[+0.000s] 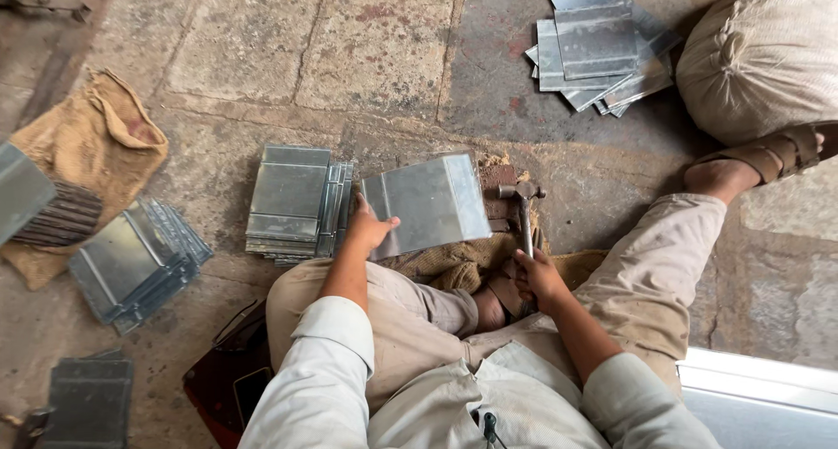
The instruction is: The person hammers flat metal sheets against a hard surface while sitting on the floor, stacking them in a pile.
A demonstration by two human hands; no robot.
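The left hand (pixel 371 228) grips the near left corner of a bent grey metal sheet (pixel 428 203), fingers closed on its edge, holding it tilted above a patch of burlap (pixel 454 261) spread on the floor between the knees. The right hand (pixel 539 276) is wrapped tight around the handle of a hammer (pixel 522 206), whose steel head sits just beside the sheet's right edge, over a dark block (pixel 496 196) that shows behind the sheet.

Just left of the held sheet lies a neat stack of similar sheets (pixel 292 203), folded along their edges. Further left a second, fanned pile (pixel 135 261) rests near a burlap sack (pixel 92 148) with dark rods (pixel 61 218) lying on it. A third, looser heap of sheets (pixel 598 52) lies at the top right, touching a large stuffed sack (pixel 768 56). A dark flat stack (pixel 87 401) sits at the bottom left.

The person sits low on the ground with knees spread, in pale trousers and a light shirt, a sandalled foot (pixel 759 161) stretched out to the right. The floor (pixel 384 56) is rough stone slabs, worn and stained, with wide gritty joints. A pale metal panel (pixel 759 397) edges in at the bottom right
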